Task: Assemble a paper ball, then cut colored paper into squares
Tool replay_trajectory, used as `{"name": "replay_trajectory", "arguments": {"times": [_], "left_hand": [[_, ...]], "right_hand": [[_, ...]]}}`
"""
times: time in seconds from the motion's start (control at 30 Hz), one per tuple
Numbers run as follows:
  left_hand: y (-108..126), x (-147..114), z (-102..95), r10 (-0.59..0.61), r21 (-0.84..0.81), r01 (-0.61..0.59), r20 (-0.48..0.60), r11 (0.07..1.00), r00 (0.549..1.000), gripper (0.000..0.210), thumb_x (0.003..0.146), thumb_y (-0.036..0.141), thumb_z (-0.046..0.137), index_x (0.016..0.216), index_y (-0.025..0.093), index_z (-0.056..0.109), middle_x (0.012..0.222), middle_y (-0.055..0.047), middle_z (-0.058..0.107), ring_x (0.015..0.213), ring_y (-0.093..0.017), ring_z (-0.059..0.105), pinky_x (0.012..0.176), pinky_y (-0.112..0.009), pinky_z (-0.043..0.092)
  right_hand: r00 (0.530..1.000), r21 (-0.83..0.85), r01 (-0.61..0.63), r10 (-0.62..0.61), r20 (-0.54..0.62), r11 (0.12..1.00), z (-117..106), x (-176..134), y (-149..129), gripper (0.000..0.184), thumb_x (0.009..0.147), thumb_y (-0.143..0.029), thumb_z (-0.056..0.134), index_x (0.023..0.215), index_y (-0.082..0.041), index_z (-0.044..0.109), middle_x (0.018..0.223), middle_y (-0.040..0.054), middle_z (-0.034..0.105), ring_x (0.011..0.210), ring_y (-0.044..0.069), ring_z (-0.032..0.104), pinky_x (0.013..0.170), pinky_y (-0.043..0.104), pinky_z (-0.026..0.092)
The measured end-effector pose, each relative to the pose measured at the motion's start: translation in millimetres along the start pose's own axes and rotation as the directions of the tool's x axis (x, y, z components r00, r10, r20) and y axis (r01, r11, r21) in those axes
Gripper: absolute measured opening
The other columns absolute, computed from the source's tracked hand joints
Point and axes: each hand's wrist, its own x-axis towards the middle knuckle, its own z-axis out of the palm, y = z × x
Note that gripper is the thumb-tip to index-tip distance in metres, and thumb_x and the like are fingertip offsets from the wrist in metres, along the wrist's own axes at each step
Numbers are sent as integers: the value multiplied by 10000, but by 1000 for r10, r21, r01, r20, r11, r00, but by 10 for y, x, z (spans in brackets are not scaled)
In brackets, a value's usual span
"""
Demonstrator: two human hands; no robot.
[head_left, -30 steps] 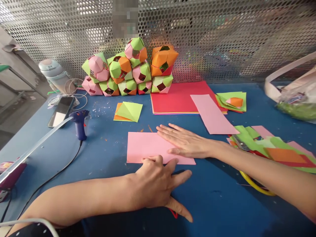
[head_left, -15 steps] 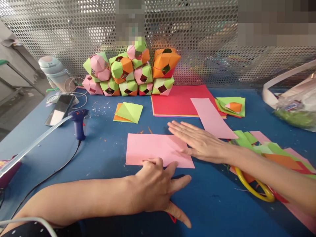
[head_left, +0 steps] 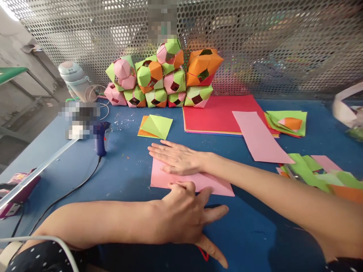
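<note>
pink sheet [head_left: 209,181]: smooth matt paper | back panel [head_left: 119,26]: perforated, shiny metal | glue gun [head_left: 100,142]: plastic

It is a craft corner: a glue gun [head_left: 100,145] at left on a blue table [head_left: 127,158], folded paper models [head_left: 144,76] stacked by the far perforated screen [head_left: 255,64], paper scraps [head_left: 301,172] at right.

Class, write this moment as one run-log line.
left hand: on near edge of pink sheet | right hand: flat over its far-left part | glue gun: left of sheet
</note>
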Motion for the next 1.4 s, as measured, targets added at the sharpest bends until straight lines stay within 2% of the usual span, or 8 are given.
{"name": "replay_trajectory", "arguments": {"times": [0.33, 0.5, 0.63, 0.73, 0.83, 0.9, 1.13, 1.4], "left_hand": [[-35, 0, 92, 25, 42, -22, -59, 999, 998, 904, 796, 852, 131, 1367, 235, 462, 1189, -117, 600, 714, -180, 524, 543, -265, 328], [-63, 4, 155, -1, 47, 8, -158, 999, 988, 918, 784, 854, 103, 1184, 164, 557, 862, -81, 604, 641, -173, 516, 512, -267, 354], [-123, -2, 62, 19, 84, 9, -333, 996, 943, 824, 854, 798, 160, 1075, 134, 595, 1029, -136, 625, 665, -187, 534, 489, -295, 391], [-215, -28, -75, 47, 100, -1, -464, 995, 885, 556, 965, 599, 315, 1084, 133, 594, 1068, -123, 628, 713, -189, 545, 502, -299, 415], [-321, -51, -188, 19, 140, 61, -510, 988, 860, 258, 976, 325, 436, 1083, 141, 583, 1062, -106, 625, 835, -208, 572, 636, -320, 476], [-376, -49, -211, 11, 177, 98, -532, 979, 847, 178, 954, 242, 464, 1038, 139, 580, 1039, -105, 619, 863, -216, 573, 691, -337, 480], [-474, 38, -17, -41, 271, 144, -351, 952, 936, 151, 936, 106, 397, 997, 135, 532, 885, -75, 565, 751, -210, 546, 622, -341, 442], [-572, 82, 151, -71, 226, 107, -163, 968, 984, 184, 946, 79, 345, 924, 145, 515, 816, -65, 552, 693, -213, 539, 582, -340, 426]], "right_hand": [[898, 147, -338, 365, -245, 930, -169, -257, -218, 447, 855, -150, 477, 1291, -147, 578, 1305, 151, 610, 1209, 308, 550, 1003, 507, 442], [833, 288, -442, 508, -221, 850, -226, -326, -275, 464, 757, -93, 509, 1195, -178, 632, 1035, 99, 690, 933, 251, 641, 797, 396, 507], [800, 460, -443, 571, -185, 770, -388, -378, -180, 165, 740, -178, 555, 848, -180, 680, 743, 13, 680, 676, 165, 620, 602, 286, 486], [680, 691, -337, 673, -292, 640, -532, -470, -89, 158, 766, -305, 607, 835, -171, 652, 820, 27, 701, 729, 163, 636, 647, 294, 514], [427, 961, 53, 864, -266, 270, -549, -570, -86, 256, 662, -277, 760, 882, -181, 672, 870, 23, 719, 755, 164, 646, 620, 282, 534], [358, 962, 272, 923, -140, 40, -447, -617, -154, 253, 599, -205, 815, 816, -192, 686, 832, 3, 720, 732, 152, 645, 597, 267, 551], [369, 905, 374, 928, 55, -203, 108, -673, -497, 136, 628, -204, 820, 688, -151, 710, 740, 26, 725, 743, 156, 680, 799, 319, 605], [342, 831, 457, 925, 164, -316, 93, -759, -604, 143, 691, -116, 781, 825, -128, 732, 899, 56, 751, 875, 178, 699, 851, 313, 609]]}}
